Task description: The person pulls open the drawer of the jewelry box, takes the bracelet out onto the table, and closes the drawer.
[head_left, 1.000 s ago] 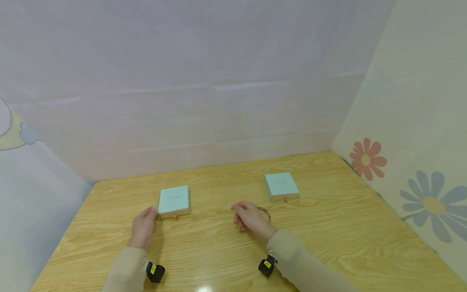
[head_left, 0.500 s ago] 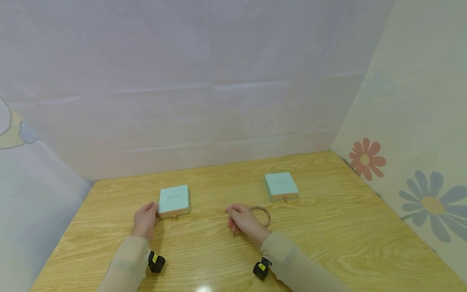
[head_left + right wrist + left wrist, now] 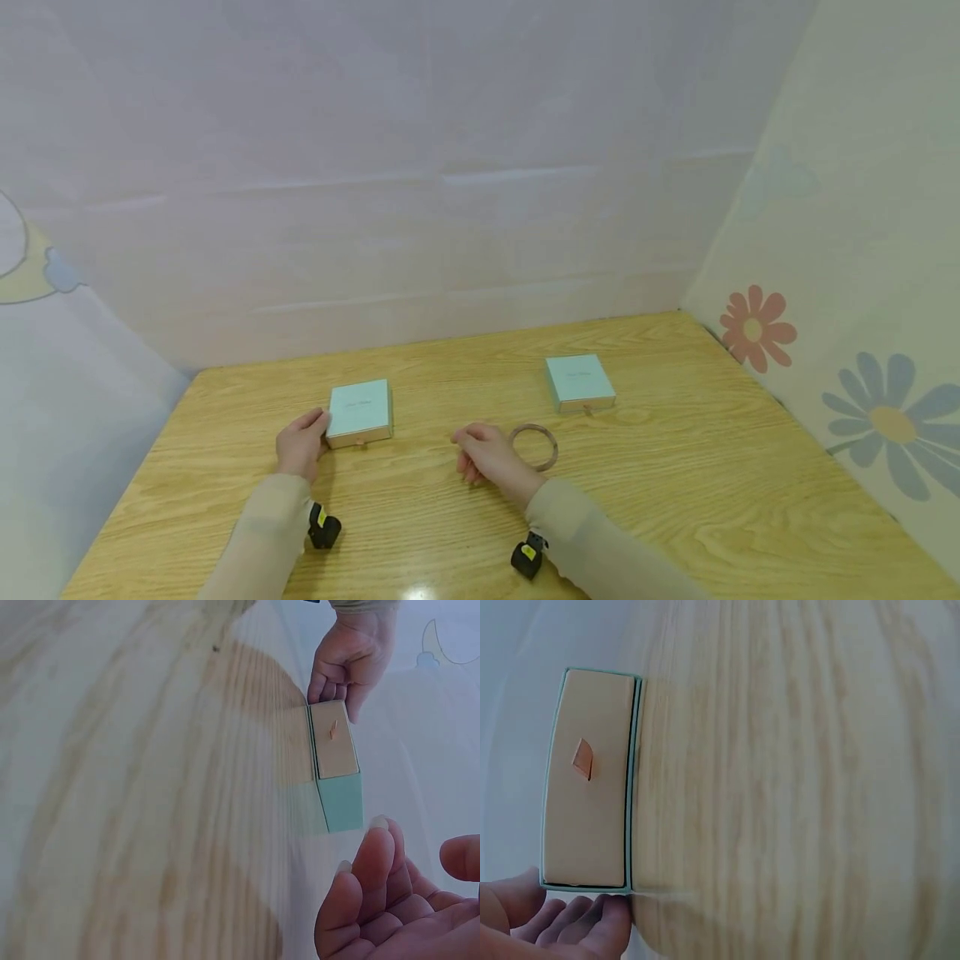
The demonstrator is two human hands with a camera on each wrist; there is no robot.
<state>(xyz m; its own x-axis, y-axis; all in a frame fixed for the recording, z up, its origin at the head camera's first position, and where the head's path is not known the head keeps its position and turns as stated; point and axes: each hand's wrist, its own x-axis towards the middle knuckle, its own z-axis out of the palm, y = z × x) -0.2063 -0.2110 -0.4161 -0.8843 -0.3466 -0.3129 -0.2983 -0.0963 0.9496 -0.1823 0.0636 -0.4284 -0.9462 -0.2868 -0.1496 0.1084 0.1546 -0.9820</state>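
A flat mint-green drawer box (image 3: 360, 408) with a pinkish front and a small ribbon pull tab (image 3: 583, 758) rests at the left of the table. My left hand (image 3: 302, 443) holds its left edge, thumb at the top edge and curled fingers against the side wall. Over the middle of the table is my right hand (image 3: 487, 454), fingers loosely bent and holding nothing; the right wrist view shows the thumb apart from the fingers (image 3: 375, 859). Just right of that hand, a brownish bangle (image 3: 553, 450) lies flat on the wood.
A second mint-green drawer box (image 3: 580, 379) stands at the back right, front facing me. The wooden table (image 3: 712, 483) meets a pale backdrop (image 3: 480, 250) at the rear. A flower-printed sheet (image 3: 862, 333) borders the right side.
My right hand has moved left, away from the bangle, uncovering the whole ring. My left hand has shifted slightly forward, its thumb now at the left box's top edge. Both boxes stay put.
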